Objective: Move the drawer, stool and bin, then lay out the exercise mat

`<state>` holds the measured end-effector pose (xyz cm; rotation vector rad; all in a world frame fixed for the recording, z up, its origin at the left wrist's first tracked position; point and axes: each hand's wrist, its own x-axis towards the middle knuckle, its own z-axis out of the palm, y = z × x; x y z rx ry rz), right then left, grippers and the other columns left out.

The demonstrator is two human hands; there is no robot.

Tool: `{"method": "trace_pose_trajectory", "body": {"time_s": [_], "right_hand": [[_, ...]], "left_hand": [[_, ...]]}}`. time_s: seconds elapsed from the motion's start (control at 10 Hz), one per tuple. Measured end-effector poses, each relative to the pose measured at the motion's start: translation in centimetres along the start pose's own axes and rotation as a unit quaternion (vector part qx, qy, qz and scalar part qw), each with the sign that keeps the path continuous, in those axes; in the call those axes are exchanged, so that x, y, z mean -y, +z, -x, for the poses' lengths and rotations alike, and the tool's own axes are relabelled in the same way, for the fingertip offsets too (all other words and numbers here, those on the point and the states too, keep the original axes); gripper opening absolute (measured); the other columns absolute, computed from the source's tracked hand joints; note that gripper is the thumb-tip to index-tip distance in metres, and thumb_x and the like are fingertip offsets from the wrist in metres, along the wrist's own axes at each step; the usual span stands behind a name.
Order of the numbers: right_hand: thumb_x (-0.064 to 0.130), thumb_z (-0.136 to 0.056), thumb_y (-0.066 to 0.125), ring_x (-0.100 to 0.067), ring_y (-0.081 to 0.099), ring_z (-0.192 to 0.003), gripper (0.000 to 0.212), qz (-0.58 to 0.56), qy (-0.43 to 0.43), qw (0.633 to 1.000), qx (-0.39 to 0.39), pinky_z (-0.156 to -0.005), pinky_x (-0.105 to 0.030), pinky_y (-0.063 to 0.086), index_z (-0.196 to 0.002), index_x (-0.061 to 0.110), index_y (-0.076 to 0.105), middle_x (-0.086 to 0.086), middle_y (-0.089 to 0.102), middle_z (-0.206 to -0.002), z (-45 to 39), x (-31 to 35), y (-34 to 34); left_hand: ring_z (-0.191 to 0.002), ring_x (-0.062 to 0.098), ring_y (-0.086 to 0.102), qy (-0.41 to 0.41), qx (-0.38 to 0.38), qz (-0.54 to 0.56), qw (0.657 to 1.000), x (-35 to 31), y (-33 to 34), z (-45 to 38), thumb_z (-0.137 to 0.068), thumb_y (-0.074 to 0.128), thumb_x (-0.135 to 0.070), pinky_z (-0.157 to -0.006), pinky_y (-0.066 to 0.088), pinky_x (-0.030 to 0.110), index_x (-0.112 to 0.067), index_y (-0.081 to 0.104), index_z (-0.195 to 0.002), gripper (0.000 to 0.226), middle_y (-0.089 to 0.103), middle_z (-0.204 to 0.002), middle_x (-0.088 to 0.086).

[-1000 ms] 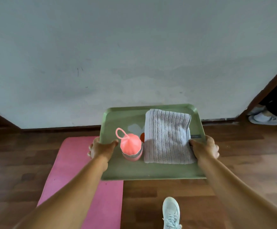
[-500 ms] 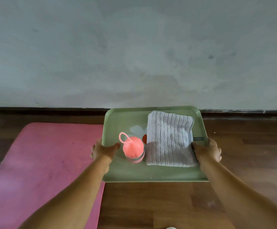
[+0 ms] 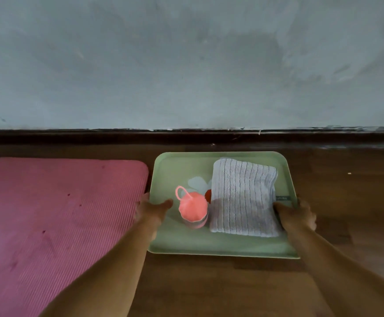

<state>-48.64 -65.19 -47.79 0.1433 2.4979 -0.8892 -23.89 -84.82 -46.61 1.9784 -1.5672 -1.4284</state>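
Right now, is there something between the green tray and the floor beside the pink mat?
Nothing visible. Both hands grip the green tray; the wooden floor around it, right of the pink mat, looks bare.

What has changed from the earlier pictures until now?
The green tray, gripped by the left hand and right hand, came down near the floor beside the pink exercise mat. The towel and pink bottle stayed in place on it.
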Motion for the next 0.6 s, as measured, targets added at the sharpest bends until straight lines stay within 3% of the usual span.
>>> {"method": "trace_pose_trajectory", "body": {"time_s": [0.3,0.5,0.6], "right_hand": [[0.041,-0.076,0.069,-0.041,0.041,-0.124,0.071,0.038,-0.001,0.999,-0.004,-0.104,-0.053,0.036,-0.140,0.028,0.040,-0.015,0.042,-0.139,-2.0,-1.6,1.9],[0.039,-0.080,0.066,-0.040,0.040,-0.126,0.071,0.086,-0.004,0.996,0.023,-0.107,-0.052,0.033,-0.142,0.026,0.036,-0.016,0.043,-0.139,-1.9,-0.9,1.2],[0.039,-0.080,0.064,-0.039,0.044,-0.123,0.068,0.067,-0.017,0.998,-0.015,-0.104,-0.053,0.036,-0.140,0.020,0.037,-0.015,0.045,-0.138,-0.8,0.7,0.8]], "left_hand": [[-0.118,0.039,0.053,-0.008,0.029,0.019,0.999,2.3,1.7,-2.0,-0.074,0.075,-0.025,-0.097,0.045,0.057,-0.015,0.049,-0.132,0.064,0.056,-0.130,0.016],[-0.123,0.038,0.048,-0.001,0.037,-0.035,0.999,2.0,1.5,-2.1,-0.076,0.074,-0.031,-0.101,0.043,0.054,-0.015,0.039,-0.139,0.074,0.050,-0.136,0.015],[-0.123,0.036,0.049,0.007,-0.007,-0.047,0.999,0.5,0.9,-1.5,-0.080,0.070,-0.038,-0.100,0.044,0.051,-0.012,0.041,-0.138,0.070,0.050,-0.136,0.015]]}}
